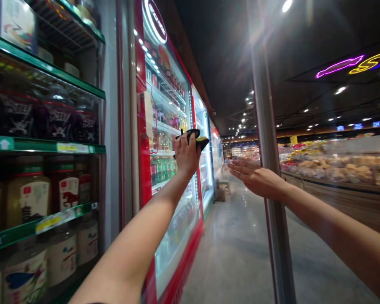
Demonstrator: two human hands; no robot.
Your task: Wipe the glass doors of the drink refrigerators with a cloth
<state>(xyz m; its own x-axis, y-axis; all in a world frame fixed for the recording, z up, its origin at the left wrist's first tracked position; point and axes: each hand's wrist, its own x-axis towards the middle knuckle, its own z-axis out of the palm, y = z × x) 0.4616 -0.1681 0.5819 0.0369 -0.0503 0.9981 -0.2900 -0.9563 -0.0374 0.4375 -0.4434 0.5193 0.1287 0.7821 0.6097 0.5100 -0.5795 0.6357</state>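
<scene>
My left hand [187, 153] is raised in the middle of the view, its fingers wrapped round a small black and yellow-green object [202, 141] that I cannot make out clearly. To the right, my right hand [256, 178] is stretched out flat, fingers extended to the left and slightly blurred. It holds nothing and lies across the metal edge [274, 228] of an opened glass door; whether it touches the frame is unclear.
Shelves with green edges [44, 145] hold dark bottles [57, 112] and labelled jars at the left. Red-framed drinks coolers [145, 169] line the aisle. Beyond the glass, a produce display [332, 162] stands at the right.
</scene>
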